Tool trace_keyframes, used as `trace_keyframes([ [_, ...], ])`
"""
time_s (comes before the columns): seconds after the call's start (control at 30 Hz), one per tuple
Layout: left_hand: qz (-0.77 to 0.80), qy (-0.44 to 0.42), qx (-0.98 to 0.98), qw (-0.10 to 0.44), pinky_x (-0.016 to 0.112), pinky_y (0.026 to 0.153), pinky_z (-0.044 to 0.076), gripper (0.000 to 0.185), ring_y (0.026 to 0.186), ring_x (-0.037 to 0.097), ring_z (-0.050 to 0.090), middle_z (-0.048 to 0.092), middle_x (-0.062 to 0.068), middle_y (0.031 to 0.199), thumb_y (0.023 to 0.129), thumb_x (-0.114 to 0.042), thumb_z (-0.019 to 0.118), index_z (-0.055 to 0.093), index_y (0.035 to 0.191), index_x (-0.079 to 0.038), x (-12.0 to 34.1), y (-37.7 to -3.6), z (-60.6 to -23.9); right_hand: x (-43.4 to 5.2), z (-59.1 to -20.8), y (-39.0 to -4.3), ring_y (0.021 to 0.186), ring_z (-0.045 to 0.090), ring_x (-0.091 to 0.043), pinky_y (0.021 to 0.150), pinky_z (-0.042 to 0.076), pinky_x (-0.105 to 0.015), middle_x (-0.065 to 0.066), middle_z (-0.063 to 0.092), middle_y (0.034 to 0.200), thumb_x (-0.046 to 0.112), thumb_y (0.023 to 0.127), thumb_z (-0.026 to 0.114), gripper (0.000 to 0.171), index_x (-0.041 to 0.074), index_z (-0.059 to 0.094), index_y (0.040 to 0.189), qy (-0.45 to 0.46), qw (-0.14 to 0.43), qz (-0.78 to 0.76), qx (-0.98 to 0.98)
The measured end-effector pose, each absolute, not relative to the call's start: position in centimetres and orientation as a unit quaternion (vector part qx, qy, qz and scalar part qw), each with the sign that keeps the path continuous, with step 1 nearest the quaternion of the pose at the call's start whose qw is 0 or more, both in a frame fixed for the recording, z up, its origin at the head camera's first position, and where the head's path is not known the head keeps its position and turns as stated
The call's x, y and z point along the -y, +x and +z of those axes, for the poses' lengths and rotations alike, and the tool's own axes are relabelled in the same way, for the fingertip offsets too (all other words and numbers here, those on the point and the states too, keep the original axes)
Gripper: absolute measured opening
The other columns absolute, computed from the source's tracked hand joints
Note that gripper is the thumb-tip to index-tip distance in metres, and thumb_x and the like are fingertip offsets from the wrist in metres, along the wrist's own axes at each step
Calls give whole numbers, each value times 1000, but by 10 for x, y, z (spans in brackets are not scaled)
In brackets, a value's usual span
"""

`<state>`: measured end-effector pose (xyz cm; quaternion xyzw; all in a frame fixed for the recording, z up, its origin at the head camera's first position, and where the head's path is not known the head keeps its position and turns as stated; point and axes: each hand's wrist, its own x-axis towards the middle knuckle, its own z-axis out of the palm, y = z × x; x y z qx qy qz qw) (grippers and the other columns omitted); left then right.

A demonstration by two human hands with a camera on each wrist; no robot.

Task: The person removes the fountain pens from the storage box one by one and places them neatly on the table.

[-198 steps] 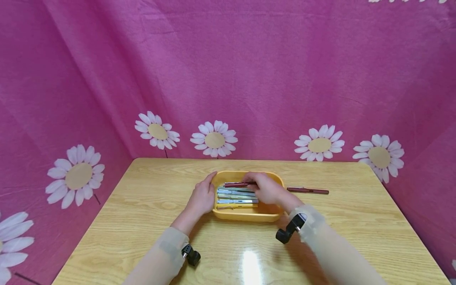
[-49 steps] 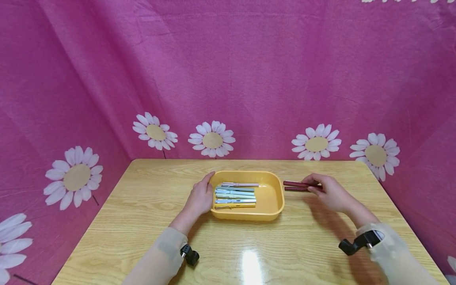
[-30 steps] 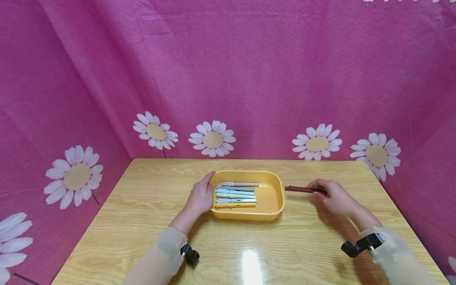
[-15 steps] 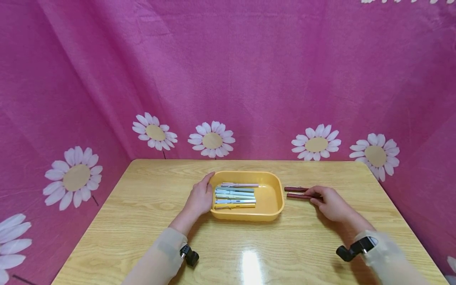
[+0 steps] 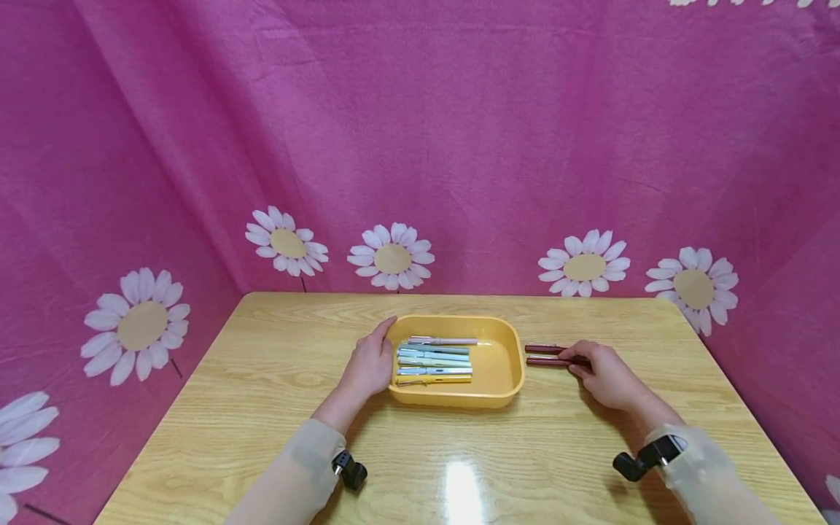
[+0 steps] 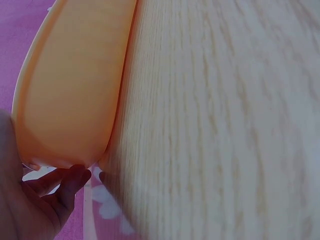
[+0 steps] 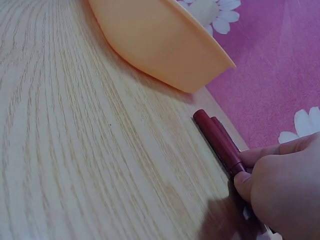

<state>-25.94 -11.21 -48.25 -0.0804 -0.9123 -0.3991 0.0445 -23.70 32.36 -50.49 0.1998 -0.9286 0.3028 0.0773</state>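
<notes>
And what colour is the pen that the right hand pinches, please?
The pen is dark red; the right wrist view shows it best.

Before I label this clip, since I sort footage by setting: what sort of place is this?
Probably a curtained recording booth: magenta fabric printed with white daisies hangs behind and beside a pale wood-grain table, and small black wrist-mounted devices are in view.

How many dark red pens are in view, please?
2: the near pen pinched by the right hand, the far pen just beyond it, both right of the tray.
</notes>
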Motion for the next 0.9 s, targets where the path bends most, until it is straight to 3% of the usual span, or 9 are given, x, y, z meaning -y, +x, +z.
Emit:
trace_keyframes([
  [0.57,-399,-78,913,41,53,118,39,50,139,38,52,57,23,150,112,-11,38,45,161,-12,112,-259,-482,-325,-506,-239,99,67,-30,88,55,-50,-10,72,103,-19,88,69,28,2,77,106,208,98,304,925],
  [0.9,-399,-75,913,36,52,119,38,50,141,37,51,56,23,151,112,-12,38,43,162,-11,112,-260,-483,-319,-491,-240,96,67,-25,84,58,-39,-8,73,103,-14,91,73,25,1,77,111,215,125,321,914],
])
